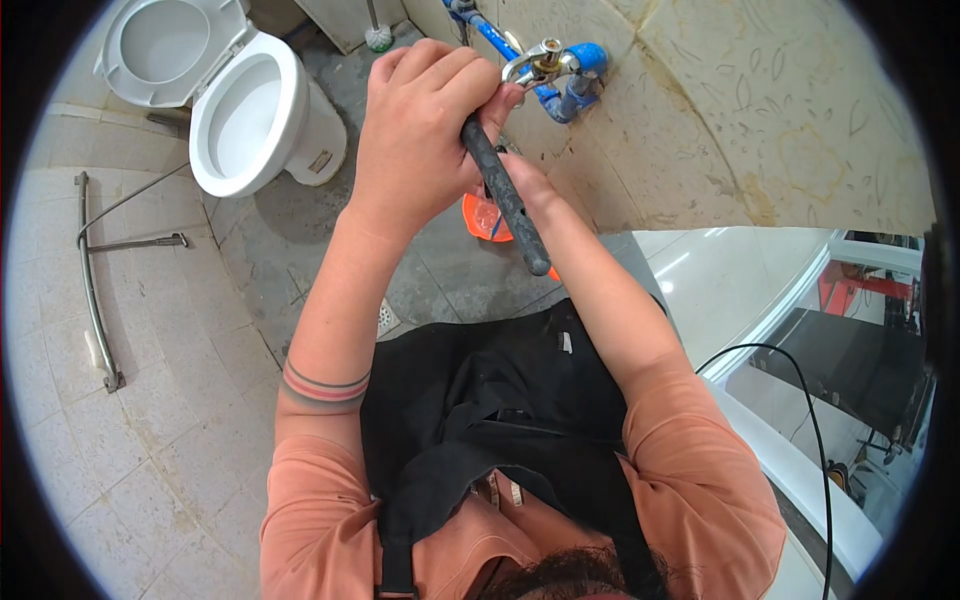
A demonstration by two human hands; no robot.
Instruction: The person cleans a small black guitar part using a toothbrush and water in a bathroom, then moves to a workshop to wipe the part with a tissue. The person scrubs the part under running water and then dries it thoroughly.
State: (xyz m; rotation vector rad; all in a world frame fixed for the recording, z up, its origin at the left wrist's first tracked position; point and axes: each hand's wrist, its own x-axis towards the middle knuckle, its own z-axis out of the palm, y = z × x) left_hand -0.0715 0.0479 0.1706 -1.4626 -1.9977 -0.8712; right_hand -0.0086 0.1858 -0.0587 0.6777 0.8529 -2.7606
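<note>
Left hand (pixel 415 135) clenched round dark wrench handle (pixel 505 195) at chrome tap (pixel 540 60); right hand (pixel 520 180) mostly hidden, grip unclear.

The grey tiled floor (pixel 300 260) carries a white toilet (pixel 250 115), an orange bucket (pixel 482 218) and a metal bar (pixel 92 290).

One head-worn fisheye camera looks steeply down, close over the person's forearms, toward the floor (pixel 150 470) and tiled wall (pixel 760 110).
</note>
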